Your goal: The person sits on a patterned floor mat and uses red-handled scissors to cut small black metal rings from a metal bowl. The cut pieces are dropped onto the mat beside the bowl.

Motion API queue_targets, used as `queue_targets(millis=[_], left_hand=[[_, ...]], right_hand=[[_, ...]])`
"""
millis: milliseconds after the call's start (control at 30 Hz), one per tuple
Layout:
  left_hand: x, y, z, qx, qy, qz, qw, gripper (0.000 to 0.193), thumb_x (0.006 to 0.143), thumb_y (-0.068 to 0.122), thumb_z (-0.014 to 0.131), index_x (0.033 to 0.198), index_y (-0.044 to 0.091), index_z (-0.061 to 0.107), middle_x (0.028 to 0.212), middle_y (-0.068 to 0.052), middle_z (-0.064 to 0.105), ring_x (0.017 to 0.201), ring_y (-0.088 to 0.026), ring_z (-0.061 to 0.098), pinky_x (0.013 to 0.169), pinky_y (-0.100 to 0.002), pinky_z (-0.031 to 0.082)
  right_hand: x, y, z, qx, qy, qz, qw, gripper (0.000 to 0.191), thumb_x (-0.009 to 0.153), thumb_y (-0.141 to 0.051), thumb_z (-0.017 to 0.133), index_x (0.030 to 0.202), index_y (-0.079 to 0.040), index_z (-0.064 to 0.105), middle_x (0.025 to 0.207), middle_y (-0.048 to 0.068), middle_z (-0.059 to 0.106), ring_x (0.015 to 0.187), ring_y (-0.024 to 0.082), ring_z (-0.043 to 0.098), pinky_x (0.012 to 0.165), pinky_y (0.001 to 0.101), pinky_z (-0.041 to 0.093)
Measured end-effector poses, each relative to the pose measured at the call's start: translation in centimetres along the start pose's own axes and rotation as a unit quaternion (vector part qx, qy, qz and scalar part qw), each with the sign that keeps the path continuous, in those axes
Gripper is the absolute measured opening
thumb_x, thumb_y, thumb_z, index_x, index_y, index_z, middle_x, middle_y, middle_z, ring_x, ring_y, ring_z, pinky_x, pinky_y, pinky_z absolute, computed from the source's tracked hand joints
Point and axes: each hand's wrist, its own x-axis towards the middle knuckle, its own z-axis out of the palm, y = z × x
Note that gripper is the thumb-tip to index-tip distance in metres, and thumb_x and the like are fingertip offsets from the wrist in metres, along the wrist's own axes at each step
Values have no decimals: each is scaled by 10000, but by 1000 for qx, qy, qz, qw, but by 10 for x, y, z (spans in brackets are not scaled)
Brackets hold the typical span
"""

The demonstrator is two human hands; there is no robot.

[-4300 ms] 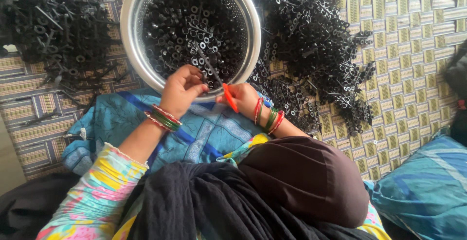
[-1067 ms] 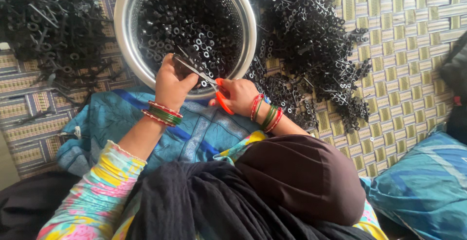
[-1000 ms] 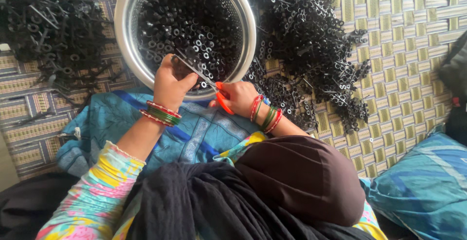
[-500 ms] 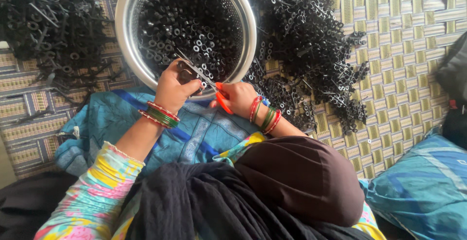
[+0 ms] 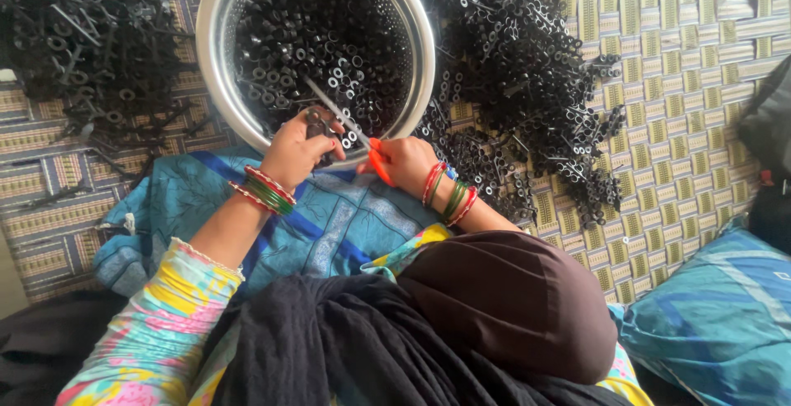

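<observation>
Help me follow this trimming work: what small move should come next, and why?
Probably close the scissors: the right hand holds their orange handles, the blades lie over the metal bowl, and the left hand pinches a black piece against them.

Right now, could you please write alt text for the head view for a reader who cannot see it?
Seen from above, a seated person's right hand works orange-handled scissors against a small black part pinched in the left hand, at the near rim of a steel colander of small black rings. Heaps of black plastic parts lie on the woven mat either side.
</observation>
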Motion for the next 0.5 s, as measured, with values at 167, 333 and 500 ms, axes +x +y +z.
queue_targets(millis=[167,333,500], left_hand=[[-5,19,-15,-134,-44,-34,989,290,854,8,566,1132,88,595,905,7,675,652,-70,525,592,-224,449],[-2,27,-19,-193,-31,-6,981,157,940,40,563,1088,88,580,945,14,656,785,-76,633,652,-216,535],[3,18,-18,-170,52,72,981,134,988,26,676,1098,83,627,936,19,661,804,-73,615,645,-205,496]], right_hand=[[2,4,-5,27,-39,2,999,336,920,-435,686,897,-104,744,614,87,648,543,256,647,555,393,482],[1,9,-11,90,-61,-35,993,503,905,-542,662,1005,-49,677,707,138,641,668,306,639,612,424,479],[2,11,-14,56,-93,-88,990,584,891,-609,639,1054,-49,632,755,146,653,733,345,667,677,455,486]])
